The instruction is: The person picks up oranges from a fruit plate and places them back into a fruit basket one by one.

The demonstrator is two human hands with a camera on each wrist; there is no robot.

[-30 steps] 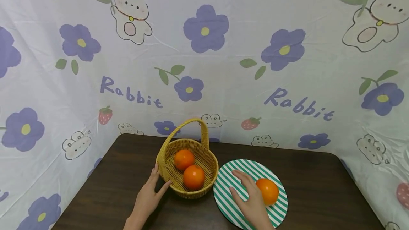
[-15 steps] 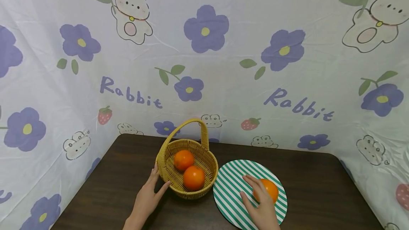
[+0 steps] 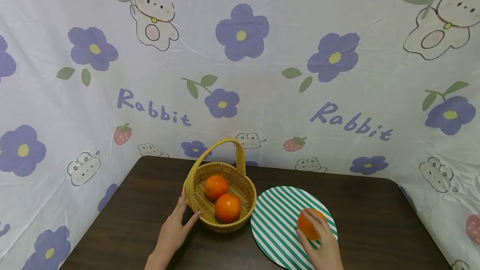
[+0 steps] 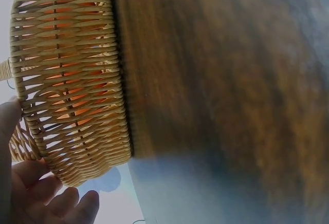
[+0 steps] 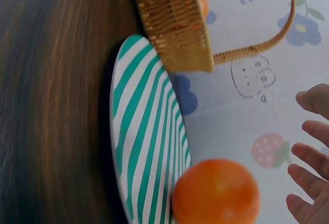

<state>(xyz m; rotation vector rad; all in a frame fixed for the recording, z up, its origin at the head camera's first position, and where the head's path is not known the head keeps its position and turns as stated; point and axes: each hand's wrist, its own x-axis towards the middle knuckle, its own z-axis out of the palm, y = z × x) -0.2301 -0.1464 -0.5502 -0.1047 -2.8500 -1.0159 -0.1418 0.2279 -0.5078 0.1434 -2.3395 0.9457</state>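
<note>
A yellow wicker basket (image 3: 223, 226) with a tall handle stands on the table, holding two oranges, a rear one (image 3: 216, 186) and a front one (image 3: 228, 208). My left hand (image 3: 173, 228) rests against its left side with thumb and fingers spread; in the left wrist view the fingertips (image 4: 64, 201) lie beside the woven wall. To the right, a third orange (image 5: 216, 193) sits on a flat round plate (image 3: 273, 220) with green and white stripes. My right hand (image 3: 320, 241) hovers over this orange, fingers apart; the right wrist view shows a gap between them.
The dark wooden table (image 3: 360, 211) reaches back to a white cloth (image 3: 270, 95) printed with purple flowers and rabbits. More cloth hangs at both sides. The plate's left edge lies close beside the basket.
My right hand has moved rightward across the striped plate until it is over the orange there. The left hand and the basket have stayed in place.
</note>
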